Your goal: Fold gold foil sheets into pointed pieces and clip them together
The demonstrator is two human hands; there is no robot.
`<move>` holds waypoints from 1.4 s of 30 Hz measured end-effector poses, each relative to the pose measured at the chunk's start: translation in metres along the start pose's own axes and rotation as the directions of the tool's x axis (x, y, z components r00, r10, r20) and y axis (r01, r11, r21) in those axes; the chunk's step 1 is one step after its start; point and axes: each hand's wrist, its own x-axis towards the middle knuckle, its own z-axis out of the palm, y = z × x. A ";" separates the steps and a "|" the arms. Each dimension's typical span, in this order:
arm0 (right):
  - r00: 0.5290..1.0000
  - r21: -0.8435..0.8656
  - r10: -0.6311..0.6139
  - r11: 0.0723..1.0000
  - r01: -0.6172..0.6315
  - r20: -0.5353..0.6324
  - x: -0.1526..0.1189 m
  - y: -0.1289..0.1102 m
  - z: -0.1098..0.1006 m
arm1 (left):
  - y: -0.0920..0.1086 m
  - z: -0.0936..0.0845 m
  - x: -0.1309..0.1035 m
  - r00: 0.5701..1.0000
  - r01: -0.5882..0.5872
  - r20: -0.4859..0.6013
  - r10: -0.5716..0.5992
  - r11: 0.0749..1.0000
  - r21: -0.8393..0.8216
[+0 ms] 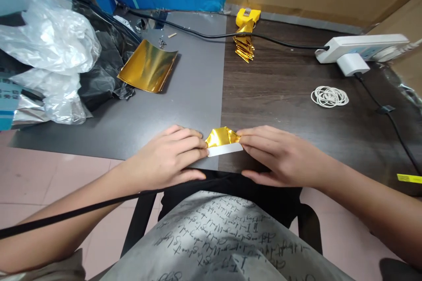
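Near the table's front edge lies a sheet of gold foil paper (220, 136), partly folded, its upper corners slanted in and a white strip along its lower edge. My left hand (169, 156) presses its fingertips on the left end of the paper. At the right end, my right hand (277, 156) does the same. Both thumbs sit lower, apart from the fingers, at the table's edge. The ends of the paper are hidden under my fingers.
Gold foil sheets (150, 66) lie at the left beside crumpled plastic bags (62, 39). Behind are folded gold pieces (244, 45) and a yellow tape measure (247, 15). White rubber bands (329, 96) and a power strip (365, 46) are at the right; a black cable (211, 36) crosses the back.
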 end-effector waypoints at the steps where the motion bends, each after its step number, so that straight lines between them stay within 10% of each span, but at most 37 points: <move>1: 1.000 0.005 -0.008 1.000 0.008 -0.002 -0.002 -0.004 0.000 | 0.002 0.001 -0.002 1.000 -0.009 -0.020 0.009 1.000 0.011; 11: 0.985 0.188 0.161 0.971 -0.147 -0.059 -0.009 -0.026 0.007 | 0.028 0.027 -0.014 0.945 0.086 -0.307 -0.113 0.991 -0.100; 26: 0.960 0.250 0.253 0.944 -0.216 -0.124 -0.013 -0.027 0.015 | 0.032 0.022 -0.006 0.938 0.289 -0.204 -0.279 0.957 0.022; 42: 0.812 0.132 0.530 0.848 -0.514 -0.242 -0.011 -0.046 0.026 | 0.038 0.023 -0.001 0.923 0.382 -0.110 -0.368 0.912 0.152</move>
